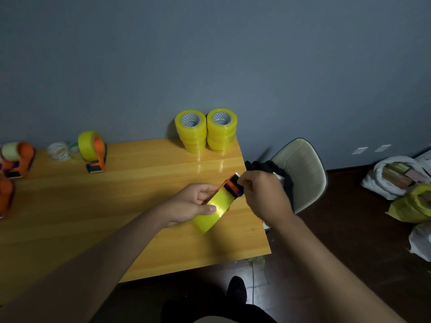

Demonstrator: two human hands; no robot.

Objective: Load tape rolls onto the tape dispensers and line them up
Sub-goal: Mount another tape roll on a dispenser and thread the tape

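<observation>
The person is midway through loading one dispenser. The left hand (pixel 194 203) grips a yellow tape roll (pixel 213 209) already seated on an orange dispenser (pixel 233 186), thumb pressed on the roll's glossy face, held just above the tabletop (pixel 116 206) near its right edge. The right hand (pixel 261 190) has its grip clamped at the dispenser's front end; it seems to be pinching the tape's free end there, though the fingers hide the detail. By judgement, the step in hand is threading the tape toward the cutter; the next move calls for pulling the film flat and straight, then setting this dispenser down in line with the others.

Two stacks of yellow rolls (pixel 206 131) with white cardboard cores stand at the tabletop's far edge. A loaded dispenser (pixel 93 151) stands upright to the left, with more orange dispensers (pixel 17 159) at the far left edge. The wood surface is smooth and shiny.
</observation>
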